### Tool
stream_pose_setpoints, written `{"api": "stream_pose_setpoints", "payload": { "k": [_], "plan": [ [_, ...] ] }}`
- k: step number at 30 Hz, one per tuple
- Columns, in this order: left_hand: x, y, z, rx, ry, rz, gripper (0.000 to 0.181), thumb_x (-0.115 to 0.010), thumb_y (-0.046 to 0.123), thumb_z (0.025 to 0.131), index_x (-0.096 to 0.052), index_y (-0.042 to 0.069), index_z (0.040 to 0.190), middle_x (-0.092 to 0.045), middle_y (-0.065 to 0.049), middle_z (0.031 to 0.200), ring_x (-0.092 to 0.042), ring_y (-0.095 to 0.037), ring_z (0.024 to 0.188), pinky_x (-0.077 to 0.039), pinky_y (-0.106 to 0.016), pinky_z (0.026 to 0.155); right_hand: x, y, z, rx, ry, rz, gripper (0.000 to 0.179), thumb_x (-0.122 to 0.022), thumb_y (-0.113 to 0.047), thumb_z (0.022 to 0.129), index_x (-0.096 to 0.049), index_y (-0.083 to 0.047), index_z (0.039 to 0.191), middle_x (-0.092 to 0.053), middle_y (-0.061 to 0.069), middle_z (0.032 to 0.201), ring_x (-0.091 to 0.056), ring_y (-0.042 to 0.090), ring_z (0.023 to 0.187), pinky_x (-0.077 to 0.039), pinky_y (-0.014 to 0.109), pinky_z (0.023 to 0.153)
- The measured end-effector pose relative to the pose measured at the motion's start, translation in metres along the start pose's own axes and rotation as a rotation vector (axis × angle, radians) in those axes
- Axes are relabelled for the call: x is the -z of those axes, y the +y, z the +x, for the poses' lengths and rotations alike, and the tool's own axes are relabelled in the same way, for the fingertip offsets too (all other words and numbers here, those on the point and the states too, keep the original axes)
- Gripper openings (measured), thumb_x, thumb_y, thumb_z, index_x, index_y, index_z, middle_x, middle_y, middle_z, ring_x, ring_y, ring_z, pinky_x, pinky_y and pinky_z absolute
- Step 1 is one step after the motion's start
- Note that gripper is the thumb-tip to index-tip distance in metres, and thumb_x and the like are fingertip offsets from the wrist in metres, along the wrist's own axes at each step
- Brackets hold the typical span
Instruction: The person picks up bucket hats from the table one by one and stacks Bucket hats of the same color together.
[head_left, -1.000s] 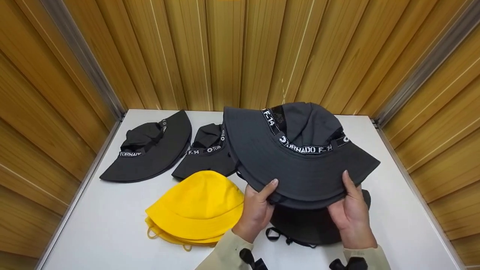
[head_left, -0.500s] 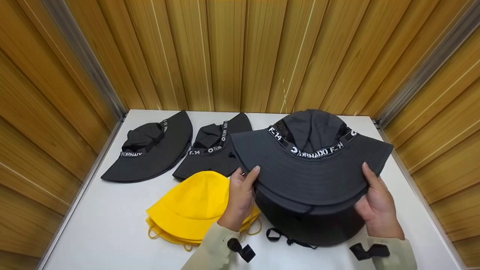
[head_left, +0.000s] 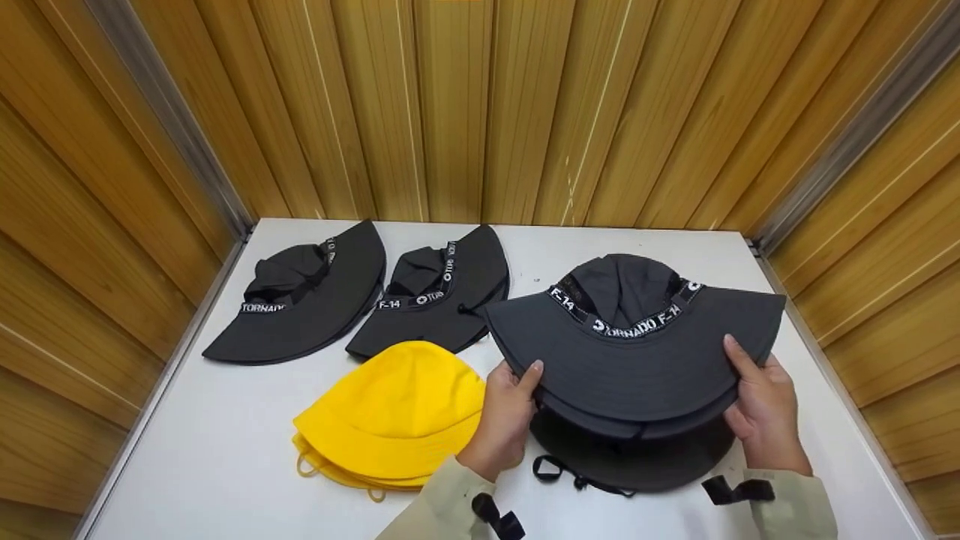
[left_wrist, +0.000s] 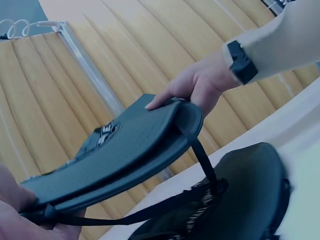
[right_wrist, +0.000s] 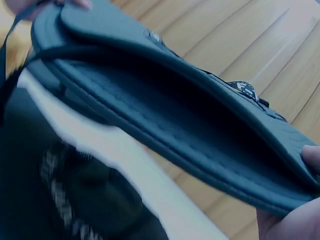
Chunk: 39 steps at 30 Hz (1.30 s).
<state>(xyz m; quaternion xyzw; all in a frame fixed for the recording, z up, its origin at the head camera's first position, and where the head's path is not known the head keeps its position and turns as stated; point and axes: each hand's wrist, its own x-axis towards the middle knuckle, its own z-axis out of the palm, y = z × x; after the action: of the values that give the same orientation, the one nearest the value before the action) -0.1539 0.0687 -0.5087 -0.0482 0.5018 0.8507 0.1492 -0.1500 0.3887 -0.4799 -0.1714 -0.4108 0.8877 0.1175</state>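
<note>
Both hands hold a dark grey bucket hat [head_left: 637, 375], folded flat, with a lettered band round its crown. My left hand [head_left: 506, 412] grips the left of the brim, thumb on top and fingers beneath. On the right side of the brim, my right hand [head_left: 765, 405] pinches it the same way. The held hat is raised over another dark hat [head_left: 637, 461] on the table, hiding most of it. A black chin cord [left_wrist: 135, 215] hangs from the held hat in the left wrist view. In the right wrist view the folded brim [right_wrist: 175, 115] gapes between its two layers.
A yellow hat [head_left: 397, 412], folded, lies left of my left hand. Two more dark folded hats, one at the far left [head_left: 300, 307] and one beside it [head_left: 435, 300], lie at the back of the white table [head_left: 225, 450]. Wood-patterned walls [head_left: 480, 112] enclose three sides.
The held hat has moved right and come down toward the hat beneath it, its brim turning more level. Both hands moved with it, uncovering the second dark hat at the back.
</note>
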Motion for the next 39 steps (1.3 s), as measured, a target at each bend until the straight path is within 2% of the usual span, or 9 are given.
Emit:
{"api": "stream_pose_setpoints", "payload": {
  "k": [6,11,13,18,22,25,31,35,39],
  "plan": [
    [-0.005,-0.023,-0.010,0.055,-0.058,0.010,0.040,-0.043,0.012,0.110,-0.041,0.006,0.150,-0.062,-0.008,0.142,-0.064,-0.013,0.099,-0.054,-0.024,0.093,0.019,0.009,0.003,0.063,0.280,-0.396,0.052,-0.086,-0.018,0.083,-0.064,-0.011,0.130,-0.074,-0.011,0.093,-0.074,0.004,0.082,-0.061,0.020,0.072],
    [-0.010,-0.043,-0.018,0.095,-0.079,-0.011,0.048,-0.035,0.011,0.111,-0.026,0.006,0.158,-0.042,-0.011,0.161,-0.046,-0.023,0.144,-0.036,-0.043,0.123,0.038,0.018,-0.001,0.041,0.319,-0.638,0.073,-0.082,-0.026,0.088,-0.048,-0.006,0.150,-0.067,-0.017,0.087,-0.071,-0.002,0.077,-0.060,0.017,0.070],
    [-0.012,-0.050,-0.020,0.112,-0.071,-0.015,0.051,-0.033,0.010,0.111,-0.022,0.005,0.160,-0.036,-0.013,0.165,-0.035,-0.028,0.152,-0.028,-0.049,0.126,0.045,0.022,-0.003,0.025,0.317,-0.714,0.078,-0.080,-0.029,0.090,-0.043,-0.005,0.154,-0.066,-0.015,0.092,-0.070,-0.004,0.076,-0.060,0.016,0.072],
    [-0.011,-0.062,-0.018,0.131,-0.044,-0.009,0.053,-0.031,0.007,0.109,-0.018,-0.004,0.159,-0.031,-0.022,0.165,-0.030,-0.036,0.154,-0.023,-0.052,0.127,0.059,0.032,-0.002,0.003,0.316,-0.932,0.081,-0.074,-0.037,0.094,-0.036,-0.004,0.158,-0.061,0.018,0.135,-0.064,-0.010,0.079,-0.057,0.011,0.072],
    [-0.009,-0.067,-0.014,0.162,-0.009,-0.010,0.055,-0.033,0.007,0.108,-0.015,-0.009,0.157,-0.024,-0.026,0.165,-0.024,-0.040,0.155,-0.019,-0.054,0.128,0.067,0.038,0.001,0.032,0.291,-1.134,0.083,-0.068,-0.045,0.097,-0.034,0.002,0.156,-0.046,0.030,0.152,-0.065,0.018,0.114,-0.054,0.029,0.100],
    [-0.008,-0.068,-0.013,0.198,0.023,-0.019,0.056,-0.036,0.006,0.106,-0.014,-0.009,0.156,-0.020,-0.027,0.166,-0.018,-0.040,0.156,-0.014,-0.054,0.129,0.071,0.041,0.004,0.051,0.266,-1.267,0.087,-0.065,-0.048,0.098,-0.032,0.009,0.154,-0.042,0.036,0.151,-0.047,0.044,0.137,-0.041,0.054,0.115],
    [-0.009,-0.065,-0.015,0.296,0.069,-0.028,0.069,-0.046,0.006,0.102,-0.009,-0.010,0.157,-0.014,-0.029,0.166,-0.014,-0.040,0.156,-0.012,-0.056,0.128,0.076,0.038,0.008,0.018,0.237,-1.511,0.097,-0.060,-0.055,0.097,-0.027,0.019,0.150,-0.041,0.045,0.145,-0.044,0.057,0.133,-0.038,0.063,0.112],
    [-0.012,-0.063,-0.019,0.315,0.047,-0.050,0.081,-0.049,0.003,0.098,0.003,-0.012,0.157,-0.007,-0.032,0.166,-0.012,-0.044,0.156,-0.014,-0.056,0.128,0.075,0.033,0.008,-0.013,0.211,-1.590,0.100,-0.059,-0.056,0.097,-0.024,0.022,0.149,-0.037,0.048,0.144,-0.042,0.059,0.132,-0.037,0.064,0.113],
    [-0.010,-0.059,-0.028,0.301,-0.028,-0.051,0.076,-0.048,0.002,0.096,-0.002,-0.013,0.156,-0.019,-0.033,0.163,-0.026,-0.043,0.153,-0.023,-0.054,0.127,0.069,0.030,0.004,0.009,0.220,-1.625,0.097,-0.061,-0.050,0.097,-0.023,0.021,0.150,-0.029,0.050,0.144,-0.034,0.063,0.131,-0.036,0.068,0.109]
  ]
}}
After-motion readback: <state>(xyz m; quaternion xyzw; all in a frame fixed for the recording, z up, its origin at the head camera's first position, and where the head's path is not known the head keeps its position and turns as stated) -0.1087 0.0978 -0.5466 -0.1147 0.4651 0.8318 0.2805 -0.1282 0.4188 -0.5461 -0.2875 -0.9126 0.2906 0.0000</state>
